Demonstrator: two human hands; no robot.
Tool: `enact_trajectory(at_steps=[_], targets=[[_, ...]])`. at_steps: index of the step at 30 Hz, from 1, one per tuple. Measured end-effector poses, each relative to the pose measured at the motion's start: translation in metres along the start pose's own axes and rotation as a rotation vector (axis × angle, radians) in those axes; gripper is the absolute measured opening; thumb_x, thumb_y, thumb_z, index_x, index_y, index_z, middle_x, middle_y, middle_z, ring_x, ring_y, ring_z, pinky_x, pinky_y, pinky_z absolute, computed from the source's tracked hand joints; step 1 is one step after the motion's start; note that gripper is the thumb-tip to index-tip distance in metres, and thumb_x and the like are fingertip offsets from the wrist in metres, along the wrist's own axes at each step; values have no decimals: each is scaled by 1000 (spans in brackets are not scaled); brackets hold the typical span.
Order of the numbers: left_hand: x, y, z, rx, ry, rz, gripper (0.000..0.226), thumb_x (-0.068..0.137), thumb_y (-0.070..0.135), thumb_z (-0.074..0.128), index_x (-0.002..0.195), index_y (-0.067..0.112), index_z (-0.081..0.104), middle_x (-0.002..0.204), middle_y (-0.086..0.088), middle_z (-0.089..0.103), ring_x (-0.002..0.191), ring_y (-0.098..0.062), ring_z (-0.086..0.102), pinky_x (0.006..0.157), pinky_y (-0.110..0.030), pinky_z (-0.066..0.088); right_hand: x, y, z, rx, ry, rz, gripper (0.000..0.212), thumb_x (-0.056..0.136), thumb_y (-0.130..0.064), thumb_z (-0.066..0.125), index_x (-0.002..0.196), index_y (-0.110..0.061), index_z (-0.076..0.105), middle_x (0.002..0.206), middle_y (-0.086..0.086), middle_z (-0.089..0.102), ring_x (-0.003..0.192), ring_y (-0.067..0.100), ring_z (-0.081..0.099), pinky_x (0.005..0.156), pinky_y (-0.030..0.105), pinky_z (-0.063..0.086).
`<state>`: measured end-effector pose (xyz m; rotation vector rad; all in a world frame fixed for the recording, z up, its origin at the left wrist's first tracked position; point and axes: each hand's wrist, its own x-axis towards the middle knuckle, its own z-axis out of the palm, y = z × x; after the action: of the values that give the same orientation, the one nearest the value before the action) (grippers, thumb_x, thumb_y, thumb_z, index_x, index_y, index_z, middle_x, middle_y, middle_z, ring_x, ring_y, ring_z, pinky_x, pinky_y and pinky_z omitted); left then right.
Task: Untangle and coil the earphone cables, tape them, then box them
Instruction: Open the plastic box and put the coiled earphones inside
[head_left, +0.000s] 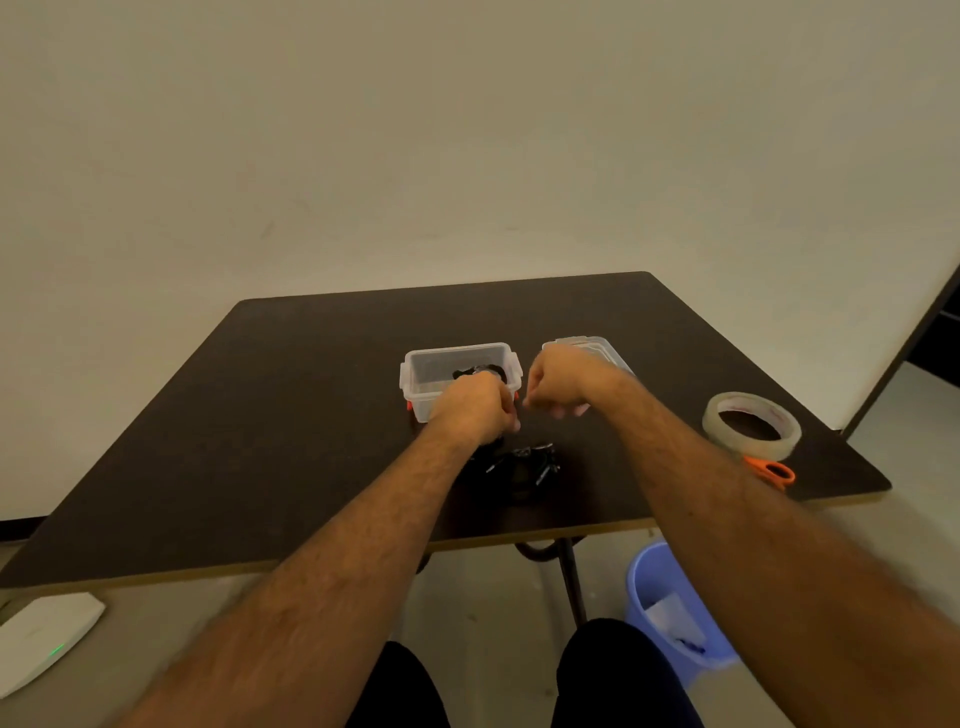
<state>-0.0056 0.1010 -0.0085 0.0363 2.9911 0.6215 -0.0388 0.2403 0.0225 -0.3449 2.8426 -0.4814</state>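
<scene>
Seated at a dark table (311, 415), a person curls both the left hand (480, 408) and right hand (558, 382) above tangled earphone cables (522, 462), beside an open clear box (460, 376); what the fingers grip stays hidden.

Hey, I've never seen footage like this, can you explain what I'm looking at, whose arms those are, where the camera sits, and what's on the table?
There is one picture, from a camera worn on a person's head, looking down at their own bare arms. The left hand and right hand are both curled, probably working a thin cable, though none shows between them. On the dark table sit a clear plastic box with black cable inside, its lid behind the right hand, a tangle of black earphone cables, a tape roll and orange-handled scissors. A blue bin stands on the floor.
</scene>
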Motion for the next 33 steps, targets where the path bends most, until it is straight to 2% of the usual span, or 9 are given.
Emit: enact_trajectory(at_steps=[4,9,14,17,20,23,25,31,33], targets=[[-10,1,12,66,-11,10,19,89,25,70,106,21,74,106,0,69,99,-19,63,92,-39,54,-15,4,15,38,-158,29,3,90,-23,68,91,-20,67,98,2,69,87,17,68,70,30,56],[-19,-2,21,79,12,-14,16,91,26,67,105,22,75,106,0,70,98,-19,64,89,-38,56,-24,4,31,2,-180,8,8,87,-24,72,91,-21,66,95,2,64,85,15,60,71,30,53],[-27,0,25,68,6,-13,16,93,27,65,107,23,74,105,-1,70,96,-19,64,88,-39,56,-29,7,40,-3,-110,-44,8,89,-20,68,97,-18,68,101,2,66,90,15,61,88,38,54],[-31,1,23,61,-25,-8,20,92,33,66,109,23,72,106,0,70,97,-17,64,89,-39,56,-32,11,37,47,-93,-52,1,89,-20,68,89,-19,67,93,1,64,90,15,61,84,35,54],[-34,2,20,31,13,14,24,93,33,64,114,22,71,110,0,69,100,-15,63,85,-33,54,-34,18,29,95,-45,-70,9,90,-16,66,83,-21,65,90,0,64,91,16,63,77,29,54],[-36,1,13,-51,55,32,22,94,34,63,112,23,71,107,3,70,95,-10,61,77,-27,48,-37,22,17,132,5,-94,6,89,-16,68,85,-20,67,91,0,66,85,13,62,62,22,49],[-36,0,6,-151,61,39,22,93,34,64,110,23,72,107,3,70,96,-10,62,80,-30,50,-37,22,8,149,45,-107,2,88,-17,70,89,-18,70,92,1,68,84,13,63,59,22,49],[-23,-11,-20,-323,235,3,18,91,32,68,108,26,69,106,5,70,94,-9,63,80,-30,53,-19,-2,-9,188,218,-135,2,83,-18,74,83,-17,73,86,-1,70,83,12,65,79,32,57],[-17,-16,-30,-308,305,-18,15,90,34,68,104,28,68,101,8,69,90,-8,63,78,-32,55,-12,-15,-13,177,283,-135,3,82,-19,73,79,-19,74,83,-4,71,80,10,65,76,32,57]])
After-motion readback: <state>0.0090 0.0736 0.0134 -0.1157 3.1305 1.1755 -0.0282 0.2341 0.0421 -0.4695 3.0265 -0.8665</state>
